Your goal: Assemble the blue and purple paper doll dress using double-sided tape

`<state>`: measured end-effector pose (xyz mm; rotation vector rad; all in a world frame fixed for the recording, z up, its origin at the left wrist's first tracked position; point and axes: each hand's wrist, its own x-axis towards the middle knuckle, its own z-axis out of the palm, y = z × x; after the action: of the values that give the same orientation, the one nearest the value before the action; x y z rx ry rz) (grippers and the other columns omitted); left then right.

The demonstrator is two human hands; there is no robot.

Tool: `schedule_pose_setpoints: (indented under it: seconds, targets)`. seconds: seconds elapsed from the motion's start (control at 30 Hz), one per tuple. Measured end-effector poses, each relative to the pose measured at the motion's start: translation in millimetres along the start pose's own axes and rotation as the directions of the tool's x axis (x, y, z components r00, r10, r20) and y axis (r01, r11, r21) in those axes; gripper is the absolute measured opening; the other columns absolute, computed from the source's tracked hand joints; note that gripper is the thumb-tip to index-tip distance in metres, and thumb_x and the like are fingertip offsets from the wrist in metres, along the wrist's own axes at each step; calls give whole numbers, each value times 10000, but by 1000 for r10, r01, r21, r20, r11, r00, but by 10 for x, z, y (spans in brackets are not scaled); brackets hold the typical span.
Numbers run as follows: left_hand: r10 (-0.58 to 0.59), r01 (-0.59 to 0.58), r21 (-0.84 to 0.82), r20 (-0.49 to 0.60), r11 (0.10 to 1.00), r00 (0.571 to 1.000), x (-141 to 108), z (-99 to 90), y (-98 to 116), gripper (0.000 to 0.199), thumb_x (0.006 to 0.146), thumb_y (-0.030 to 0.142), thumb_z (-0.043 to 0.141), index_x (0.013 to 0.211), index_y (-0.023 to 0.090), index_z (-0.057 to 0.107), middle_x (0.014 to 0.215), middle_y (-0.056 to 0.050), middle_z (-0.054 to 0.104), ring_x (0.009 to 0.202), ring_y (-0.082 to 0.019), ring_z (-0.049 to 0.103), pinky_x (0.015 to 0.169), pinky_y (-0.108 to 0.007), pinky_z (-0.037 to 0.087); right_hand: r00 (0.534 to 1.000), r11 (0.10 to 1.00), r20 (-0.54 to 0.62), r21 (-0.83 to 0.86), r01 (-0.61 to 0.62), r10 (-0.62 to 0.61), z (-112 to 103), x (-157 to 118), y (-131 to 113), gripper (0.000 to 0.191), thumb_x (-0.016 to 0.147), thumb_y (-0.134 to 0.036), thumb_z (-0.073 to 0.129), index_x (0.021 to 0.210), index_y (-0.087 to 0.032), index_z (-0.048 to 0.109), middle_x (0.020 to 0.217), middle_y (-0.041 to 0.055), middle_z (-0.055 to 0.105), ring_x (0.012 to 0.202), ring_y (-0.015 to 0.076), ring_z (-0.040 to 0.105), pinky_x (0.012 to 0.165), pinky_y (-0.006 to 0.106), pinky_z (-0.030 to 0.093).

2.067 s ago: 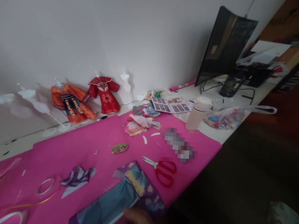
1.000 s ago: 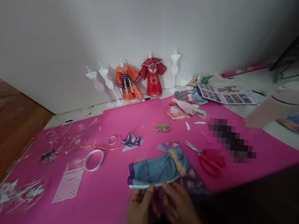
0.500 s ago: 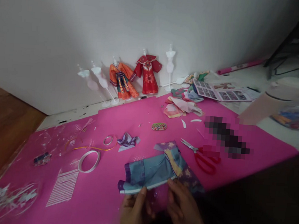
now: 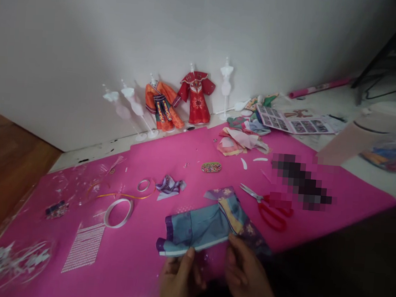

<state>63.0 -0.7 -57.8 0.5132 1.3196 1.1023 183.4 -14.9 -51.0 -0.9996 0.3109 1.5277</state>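
A small blue doll garment with purple cuffs and a yellow panel lies across the near part of the pink mat. Along its near edge runs a white strip. My left hand pinches this edge left of its middle, thumb on top. Further right, my right hand grips the same edge near the yellow panel between thumb and fingers. Purple flowered fabric shows beneath and beside the garment. Red-handled scissors lie to its right with their blades apart.
Rolls of tape, a sheet of white beads, a purple scrap and a bead-filled case lie on the mat. Dressed doll stands line the wall. Fabric pieces and an open booklet are at the back right.
My right hand has slid slightly to the right along the garment's near edge. My left hand and the garment stay almost in place.
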Motion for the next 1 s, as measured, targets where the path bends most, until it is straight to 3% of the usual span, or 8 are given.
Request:
schedule_pose_setpoints:
  seconds: [0.13,0.37,0.53,0.67,0.87,1.0]
  targets:
    - [9,-9,1,45,1000,999,11,8,-7,420,635,462,836,548,180,536,332,62,490,311,-79,463,352,-167,360,998,997,-22,57,-49,51,11,11,-36,463,402,-415,907,491,-157,533,391,-90,484,264,-29,237,270,118,203]
    - [2,-1,-22,53,1000,999,15,17,-18,465,607,487,850,522,185,507,329,60,492,299,-84,470,342,-169,372,999,993,-36,113,-24,28,-27,16,-59,480,386,-387,925,479,-151,518,392,-92,497,248,-33,261,252,103,219]
    - [-1,3,-52,35,999,999,35,40,-20,441,575,490,868,632,192,548,326,84,487,286,-93,448,323,-175,369,996,995,26,52,-86,85,-12,-13,-67,533,357,-457,936,530,-147,539,416,-93,517,245,-39,237,255,106,207]
    - [-2,3,-60,27,998,1000,43,29,3,442,585,490,866,631,192,541,333,81,491,294,-91,458,328,-165,361,998,997,60,-71,-21,26,-4,-12,-25,556,418,-492,925,535,-156,497,413,-105,482,267,-38,238,279,104,195]
    - [-29,30,-6,125,1000,992,37,16,-60,453,684,581,760,707,139,664,353,47,506,312,-88,452,347,-177,369,997,990,73,-139,23,-13,-31,18,34,585,440,-575,892,544,-176,478,423,-100,490,272,-27,226,288,127,184]
    - [-118,106,83,149,991,982,47,123,-145,477,621,590,791,612,136,644,303,46,468,264,-81,398,316,-185,328,995,990,95,-137,37,-24,-47,9,25,533,455,-555,896,572,-181,533,454,-87,525,288,-15,251,301,142,225]
